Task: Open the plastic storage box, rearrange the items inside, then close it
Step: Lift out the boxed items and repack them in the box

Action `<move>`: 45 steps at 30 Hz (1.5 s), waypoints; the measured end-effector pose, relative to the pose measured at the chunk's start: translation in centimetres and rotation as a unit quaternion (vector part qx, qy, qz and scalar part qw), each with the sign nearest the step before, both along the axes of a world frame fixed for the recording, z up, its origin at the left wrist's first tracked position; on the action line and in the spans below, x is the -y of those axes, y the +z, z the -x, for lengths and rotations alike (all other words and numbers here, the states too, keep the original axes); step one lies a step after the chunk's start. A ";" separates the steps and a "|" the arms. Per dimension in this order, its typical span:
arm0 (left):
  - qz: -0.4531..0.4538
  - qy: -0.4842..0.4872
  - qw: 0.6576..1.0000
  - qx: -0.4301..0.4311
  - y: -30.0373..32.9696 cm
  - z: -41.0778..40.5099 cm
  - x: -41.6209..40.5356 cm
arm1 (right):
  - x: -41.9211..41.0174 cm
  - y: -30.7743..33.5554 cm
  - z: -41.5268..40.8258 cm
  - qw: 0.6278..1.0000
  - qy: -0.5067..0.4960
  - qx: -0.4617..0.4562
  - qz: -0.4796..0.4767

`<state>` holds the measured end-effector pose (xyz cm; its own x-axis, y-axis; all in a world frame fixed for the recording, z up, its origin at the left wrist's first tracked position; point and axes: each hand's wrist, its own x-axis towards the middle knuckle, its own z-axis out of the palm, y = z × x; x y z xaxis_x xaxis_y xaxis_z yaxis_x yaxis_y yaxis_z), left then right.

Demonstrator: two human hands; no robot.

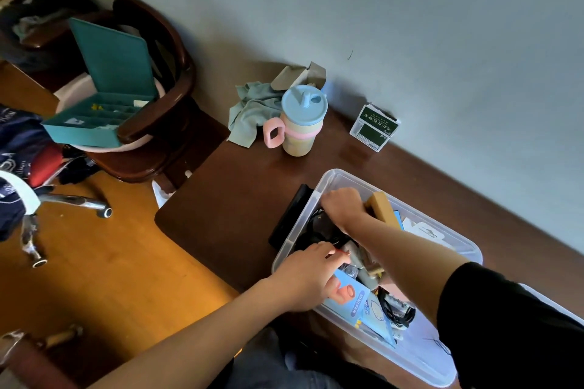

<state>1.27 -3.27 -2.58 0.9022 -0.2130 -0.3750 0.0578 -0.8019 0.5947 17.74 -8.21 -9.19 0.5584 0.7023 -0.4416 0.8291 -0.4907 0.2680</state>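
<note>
The clear plastic storage box [335,180] is seen open, without a lid on it, on the dark wooden worktop [221,215], near the wall. Both hands are reached into the box. The left hand [308,278] is placed at the near-left rim of the box, and a thin small item is pinched between its fingertips; what the item is cannot be told. The right hand [343,207] is curled over dark items at the far-left part of the box, beside a tan block [380,208]; whether something is gripped cannot be told. A blue packet [363,306] lies inside the box. Beyond the box, a pastel cup [301,123], a crumpled cloth [252,110] and a green carton [376,129] are standing.
</note>
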 end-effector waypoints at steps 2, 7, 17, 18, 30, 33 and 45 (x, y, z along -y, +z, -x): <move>0.007 0.000 1.000 -0.010 0.0 -0.1 -0.1 | 0.0 0.0 -0.1 1.000 0.019 -0.002 -0.003; 0.020 -0.003 0.999 -0.031 -0.1 -0.3 -0.4 | -0.1 0.3 -0.1 0.999 0.044 -0.028 -0.006; 0.008 -0.013 1.000 -0.021 -0.3 -0.4 -0.3 | 0.3 0.8 -0.3 0.995 0.066 -0.069 -0.011; 0.009 -0.014 1.000 -0.019 -0.3 -0.4 -0.3 | 0.3 0.9 -0.3 0.995 0.073 -0.074 -0.010; 0.015 -0.004 1.000 -0.012 -0.8 -0.3 -0.3 | 0.5 1.6 -0.2 0.991 0.119 -0.057 0.037; 0.013 -0.005 1.000 -0.011 -1.0 -0.3 -0.2 | 0.1 1.9 -0.1 0.991 0.093 -0.054 0.077; 0.049 0.069 0.996 -0.025 -0.5 -0.3 0.0 | 1.2 9.4 2.7 0.992 -0.061 -0.093 -0.057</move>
